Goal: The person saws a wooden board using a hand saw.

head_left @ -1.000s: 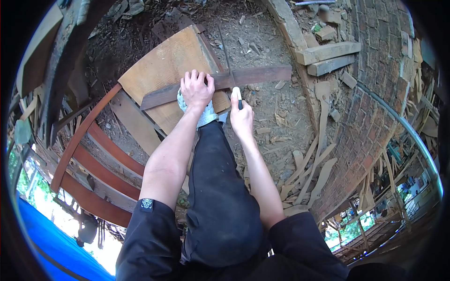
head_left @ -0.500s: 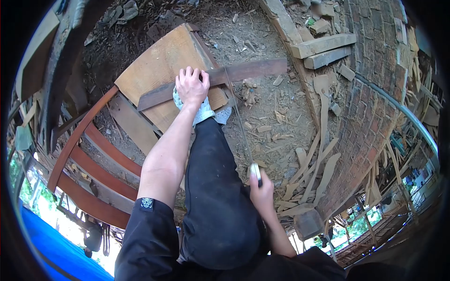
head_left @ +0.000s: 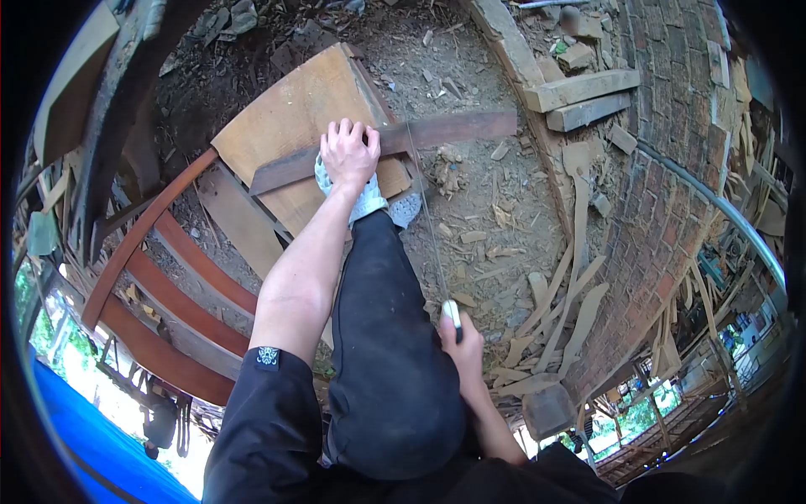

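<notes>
My left hand (head_left: 348,153) is closed on a dark wooden board (head_left: 457,128), pressing it beside my shoe (head_left: 368,200) on a light wooden block (head_left: 294,105). The board lies across the block, and its right end sticks out over the ground. Lower right, my right hand (head_left: 463,344) is wrapped round the white and black handle of a saw (head_left: 452,315). Its thin blade runs up to the board, crossing it just right of the block's edge.
A reddish-brown slatted wooden frame (head_left: 185,256) lies at the left. Wood scraps (head_left: 579,311) and two short beams (head_left: 583,88) sit on the right, beside a brick surface (head_left: 655,227) with a pipe (head_left: 714,197). A blue sheet (head_left: 92,437) shows lower left.
My right hand and the saw have moved slightly down and left, toward my body. My left hand still holds the board, and the whole view has shifted slightly.
</notes>
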A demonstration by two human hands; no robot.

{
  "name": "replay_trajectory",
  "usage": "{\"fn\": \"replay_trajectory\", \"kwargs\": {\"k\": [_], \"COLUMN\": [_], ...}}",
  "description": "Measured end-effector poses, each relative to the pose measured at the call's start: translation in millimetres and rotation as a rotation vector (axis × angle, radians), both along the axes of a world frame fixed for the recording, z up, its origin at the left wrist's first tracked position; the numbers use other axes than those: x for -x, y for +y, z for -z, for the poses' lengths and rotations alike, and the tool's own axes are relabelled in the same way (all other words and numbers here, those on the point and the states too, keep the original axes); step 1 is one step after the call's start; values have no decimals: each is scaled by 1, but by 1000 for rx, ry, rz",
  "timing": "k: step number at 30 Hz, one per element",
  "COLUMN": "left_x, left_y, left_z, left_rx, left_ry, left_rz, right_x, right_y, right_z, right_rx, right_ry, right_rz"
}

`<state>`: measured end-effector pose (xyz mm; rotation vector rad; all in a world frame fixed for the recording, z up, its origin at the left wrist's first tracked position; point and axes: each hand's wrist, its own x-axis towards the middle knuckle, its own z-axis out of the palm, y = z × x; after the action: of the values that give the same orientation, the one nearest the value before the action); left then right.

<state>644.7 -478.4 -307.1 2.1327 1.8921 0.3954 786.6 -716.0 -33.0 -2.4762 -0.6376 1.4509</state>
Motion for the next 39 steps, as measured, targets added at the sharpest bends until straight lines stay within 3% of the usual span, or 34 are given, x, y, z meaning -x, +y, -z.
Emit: {"fn": "replay_trajectory", "kwargs": {"k": [2,7,10,12,14,16,19,22,24,27,29,32,34,36,39], "left_x": [1,3,6,0,0,-3,0,-1,-1,-1,1,2,1,1,1], "left_y": [0,6,3,1,-1,2,-4,-1,-2,-1,-2,-7,-2,-4,0], "left_z": [3,4,1,4,4,2,3,-1,1,3,2,-1,-1,1,3], "left_rx": [5,-13,-4,-50,-26,-38,-28,-13,-8,-30,-20,-17,-47,-32,-21], "left_ry": [-6,-3,44,-28,8,12,27,2,6,-3,2,-12,-5,-16,-9], "left_rz": [14,20,30,32,25,17,18,21,16,11,22,17,24,24,19], "right_x": [-4,31,10,7,-2,-6,-16,-11,2,4,3,-1,-5,0,4], "right_y": [1,102,123,72,7,-23,11,80,132,146,98,-2,-25,-2,94], "right_z": [-3,169,123,97,39,-15,6,120,166,153,125,28,-12,22,127], "right_rx": [-51,-120,-43,-245,9,-33,-50,-67,-94,-55,-116,1,38,21,-134], "right_ry": [-13,-192,-36,-51,22,43,37,-29,-77,-64,-12,12,35,3,-30], "right_rz": [-6,-86,14,2,14,30,71,-43,-54,-33,-2,19,3,-8,11]}}
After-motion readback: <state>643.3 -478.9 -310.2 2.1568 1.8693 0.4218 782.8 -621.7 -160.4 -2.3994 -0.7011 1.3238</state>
